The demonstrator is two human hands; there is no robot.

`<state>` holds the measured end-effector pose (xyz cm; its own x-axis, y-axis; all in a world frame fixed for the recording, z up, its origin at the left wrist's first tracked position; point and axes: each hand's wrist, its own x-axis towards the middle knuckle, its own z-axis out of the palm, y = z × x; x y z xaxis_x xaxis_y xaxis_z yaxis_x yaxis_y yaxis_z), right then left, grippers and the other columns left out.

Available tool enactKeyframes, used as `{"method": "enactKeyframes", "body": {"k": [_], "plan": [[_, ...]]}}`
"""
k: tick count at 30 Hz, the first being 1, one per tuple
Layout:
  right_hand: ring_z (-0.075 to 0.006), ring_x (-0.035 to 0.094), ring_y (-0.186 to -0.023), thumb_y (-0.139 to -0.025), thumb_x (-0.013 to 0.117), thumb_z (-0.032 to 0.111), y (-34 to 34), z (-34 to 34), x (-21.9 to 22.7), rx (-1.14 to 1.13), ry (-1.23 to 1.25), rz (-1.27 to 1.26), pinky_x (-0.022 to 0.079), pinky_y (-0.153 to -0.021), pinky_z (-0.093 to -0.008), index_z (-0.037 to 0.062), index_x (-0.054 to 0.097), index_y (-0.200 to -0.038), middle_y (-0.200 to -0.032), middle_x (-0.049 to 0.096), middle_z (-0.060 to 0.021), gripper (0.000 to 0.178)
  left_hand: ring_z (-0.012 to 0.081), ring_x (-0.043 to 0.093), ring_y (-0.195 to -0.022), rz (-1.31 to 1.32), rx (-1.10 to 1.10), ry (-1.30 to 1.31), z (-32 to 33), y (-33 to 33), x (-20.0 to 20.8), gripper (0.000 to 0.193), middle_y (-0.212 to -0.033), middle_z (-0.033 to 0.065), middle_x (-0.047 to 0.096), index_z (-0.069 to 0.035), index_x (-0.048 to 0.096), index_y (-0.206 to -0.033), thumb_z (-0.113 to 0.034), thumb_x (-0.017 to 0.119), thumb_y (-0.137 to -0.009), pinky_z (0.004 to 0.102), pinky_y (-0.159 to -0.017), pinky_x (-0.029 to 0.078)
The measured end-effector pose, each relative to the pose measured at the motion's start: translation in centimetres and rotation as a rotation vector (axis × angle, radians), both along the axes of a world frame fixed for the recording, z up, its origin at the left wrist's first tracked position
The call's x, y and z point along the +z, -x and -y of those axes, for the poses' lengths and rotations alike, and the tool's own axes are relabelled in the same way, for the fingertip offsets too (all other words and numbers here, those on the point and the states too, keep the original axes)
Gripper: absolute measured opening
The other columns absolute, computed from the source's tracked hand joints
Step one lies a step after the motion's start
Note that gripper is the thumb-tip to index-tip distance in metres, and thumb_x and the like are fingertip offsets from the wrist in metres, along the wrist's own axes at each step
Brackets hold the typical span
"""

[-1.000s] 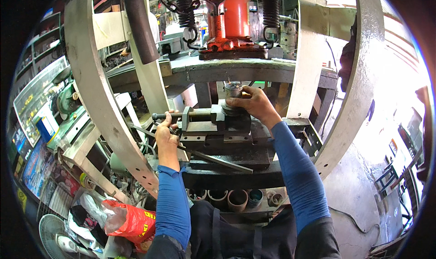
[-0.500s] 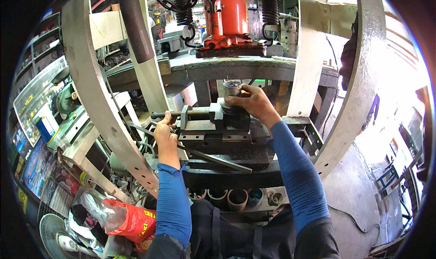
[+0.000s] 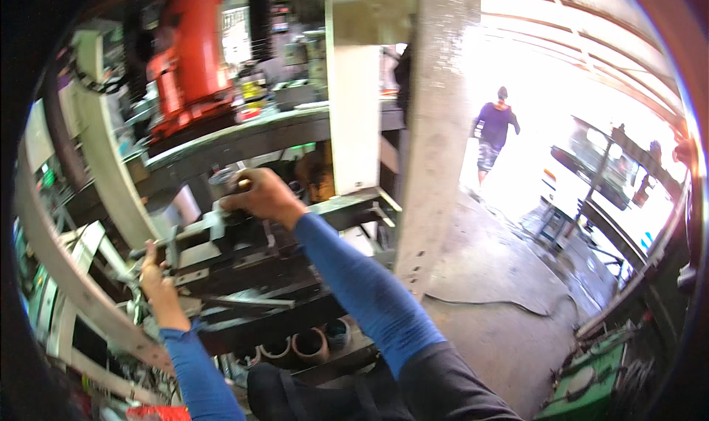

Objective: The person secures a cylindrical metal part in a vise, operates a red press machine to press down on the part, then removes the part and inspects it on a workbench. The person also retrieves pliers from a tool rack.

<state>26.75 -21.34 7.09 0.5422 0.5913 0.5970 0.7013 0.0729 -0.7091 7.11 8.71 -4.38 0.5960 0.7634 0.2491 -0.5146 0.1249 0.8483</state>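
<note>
A dark steel vise (image 3: 236, 255) sits on the bed of a press, under a red hydraulic jack (image 3: 188, 55). My right hand (image 3: 262, 196) is closed over a small metal cylinder (image 3: 221, 181) standing on top of the vise jaws. My left hand (image 3: 156, 284) grips the vise's handle bar (image 3: 148, 252) at the left end of the vise. Both forearms wear blue sleeves. What lies between the jaws is hidden by my right hand.
Pale steel press-frame posts (image 3: 436, 125) stand right of the vise, a curved one (image 3: 111, 170) at left. Several short pipe sections (image 3: 306, 343) lie below the bed. A cable (image 3: 502, 303) crosses the concrete floor. A person (image 3: 493, 129) walks outside in bright light; green machinery (image 3: 598, 373) stands lower right.
The view has swung to the right, so the vise and jack now sit at left and the doorway shows. Both hands keep the same hold on the cylinder and the handle.
</note>
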Motion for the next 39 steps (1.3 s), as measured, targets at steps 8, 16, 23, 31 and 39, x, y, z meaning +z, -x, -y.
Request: {"method": "enactKeyframes", "body": {"k": [8, 16, 23, 31, 39], "plan": [[-0.0252, 0.073, -0.091, -0.067, 0.095, 0.036, 0.2, 1.2, 0.2, 0.071, 0.014, -0.172, 0.057, -0.085, -0.0365, -0.0010, 0.075, -0.108, -0.100, 0.076, -0.0179, 0.059, 0.0065, 0.060, -0.077, 0.343, -0.249, 0.328, -0.2, -1.9, 0.6, 0.026, -0.123, 0.0099, 0.069, 0.003, 0.065, -0.125, -0.016, 0.057, -0.108, 0.0150, -0.056, 0.041], [-0.0242, 0.074, -0.095, -0.071, 0.093, 0.038, 1.7, -0.1, 1.2, 0.027, 0.112, -0.065, 0.059, -0.086, -0.0369, 0.0035, 0.074, -0.109, -0.104, 0.077, -0.0149, 0.055, 0.0144, 0.061, -0.092, 0.069, 0.060, 0.181, -2.7, 0.3, -1.0, 0.035, -0.103, 0.0012, 0.071, -0.011, 0.075, -0.112, -0.036, 0.084, -0.090, 0.0311, -0.071, 0.052], [-0.0170, 0.069, -0.090, -0.078, 0.091, 0.031, 1.2, 1.3, 0.6, 0.174, 0.025, -0.164, 0.055, -0.087, -0.0317, -0.0020, 0.074, -0.112, -0.101, 0.076, -0.0106, 0.049, 0.0188, 0.068, -0.103, 0.411, -0.264, 0.301, 2.9, -0.3, 1.4, 0.022, -0.124, 0.0178, 0.068, 0.002, 0.061, -0.124, -0.011, 0.057, -0.107, 0.0181, -0.059, 0.047], [-0.0154, 0.068, -0.093, -0.079, 0.090, 0.033, 1.4, 1.2, 0.2, 0.176, 0.000, -0.179, 0.053, -0.089, -0.0298, -0.0033, 0.073, -0.114, -0.104, 0.075, -0.0105, 0.053, 0.0116, 0.056, -0.065, 0.184, 0.028, 0.477, 5.5, -0.3, 3.1, 0.017, -0.099, 0.0085, 0.072, -0.005, 0.070, -0.102, -0.020, 0.073, -0.098, 0.0188, -0.058, 0.051], [-0.0171, 0.069, -0.092, -0.080, 0.089, 0.033, 1.8, 1.6, 0.9, 0.119, 0.044, -0.133, 0.053, -0.089, -0.0307, -0.0026, 0.073, -0.114, -0.105, 0.076, -0.0118, 0.051, 0.0160, 0.067, -0.094, 0.484, -0.243, 0.263, 4.3, -0.6, 2.0, 0.022, -0.118, 0.0139, 0.069, 0.000, 0.064, -0.121, -0.012, 0.065, -0.102, 0.0170, -0.057, 0.049]]}}
